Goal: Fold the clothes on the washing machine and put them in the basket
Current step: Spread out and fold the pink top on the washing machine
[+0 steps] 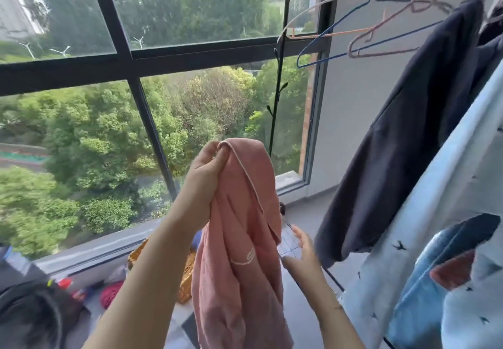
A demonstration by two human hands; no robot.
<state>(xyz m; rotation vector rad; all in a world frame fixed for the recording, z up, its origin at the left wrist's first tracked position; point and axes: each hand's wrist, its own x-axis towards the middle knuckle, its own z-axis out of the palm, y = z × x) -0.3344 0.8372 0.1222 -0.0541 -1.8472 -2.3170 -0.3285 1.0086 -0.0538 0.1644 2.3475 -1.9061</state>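
My left hand (208, 169) is raised in front of the window, pinching the top edge of a pink garment (242, 240) with white piping and a white logo. The garment hangs down in loose folds to the bottom of the frame. My right hand (300, 250) is lower, to the right of the cloth, fingers spread, its thumb close to the garment's right edge; whether it touches is unclear. An orange woven basket (187, 280) shows partly behind my left forearm and the garment. The washing machine is not clearly visible.
A large black-framed window (128, 57) fills the left and middle. Empty wire hangers (362, 38) hang at upper right. A dark blue garment (394, 136) and light blue patterned clothes (449, 240) hang on the right. Red and dark items (110, 293) lie at lower left.
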